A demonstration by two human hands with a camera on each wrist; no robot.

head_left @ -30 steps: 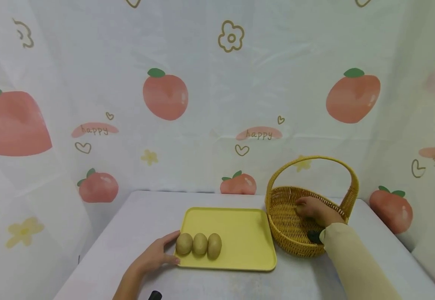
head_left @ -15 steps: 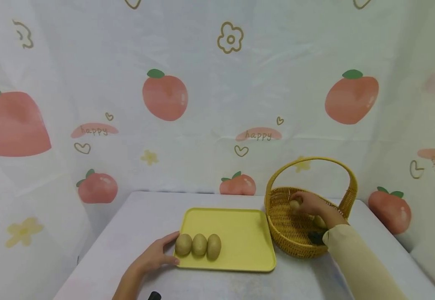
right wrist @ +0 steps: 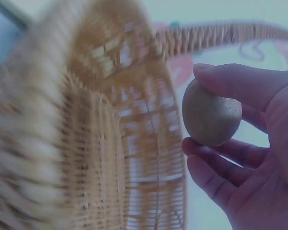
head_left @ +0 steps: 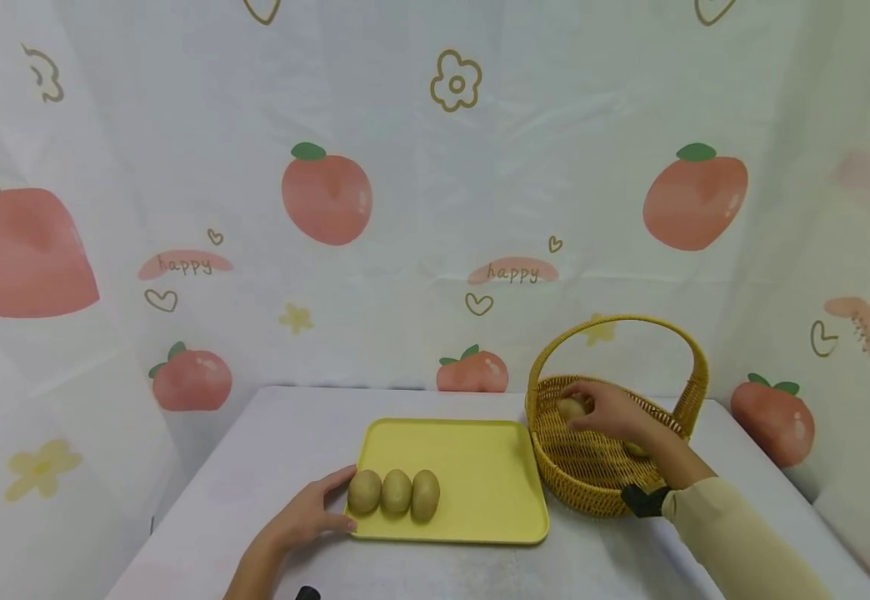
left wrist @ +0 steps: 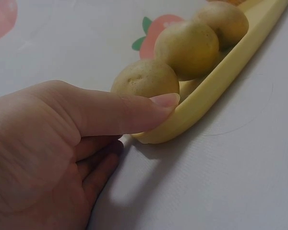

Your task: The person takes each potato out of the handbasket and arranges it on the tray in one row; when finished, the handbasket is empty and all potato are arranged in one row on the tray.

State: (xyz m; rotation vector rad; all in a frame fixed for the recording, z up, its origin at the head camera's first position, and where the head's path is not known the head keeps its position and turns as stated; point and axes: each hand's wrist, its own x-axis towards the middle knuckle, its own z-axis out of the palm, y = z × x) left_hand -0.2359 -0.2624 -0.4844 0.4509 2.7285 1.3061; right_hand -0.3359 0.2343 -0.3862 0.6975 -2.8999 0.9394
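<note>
My right hand (head_left: 611,414) grips a potato (right wrist: 209,117) between thumb and fingers. In the head view it is over the left part of the wicker basket (head_left: 588,498). Part of another potato (head_left: 636,449) shows inside the basket, beneath my right forearm. Three potatoes (head_left: 396,492) stand side by side at the near left of a yellow tray (head_left: 483,475). My left hand (head_left: 302,518) rests at the tray's left edge, its thumb lying straight along the near corner in the left wrist view. The index finger is hidden there behind the thumb and potatoes.
The basket stands against the tray's right side, and its tall arched handle (head_left: 622,317) rises above the opening. A white cloth covers the table (head_left: 307,425). Behind hangs a white curtain (head_left: 405,333) printed with red fruit. A black strap (head_left: 645,501) circles my right wrist.
My right hand has risen from the basket's floor and moved left with the potato, uncovering the other potato there. My left hand has kept its place at the tray.
</note>
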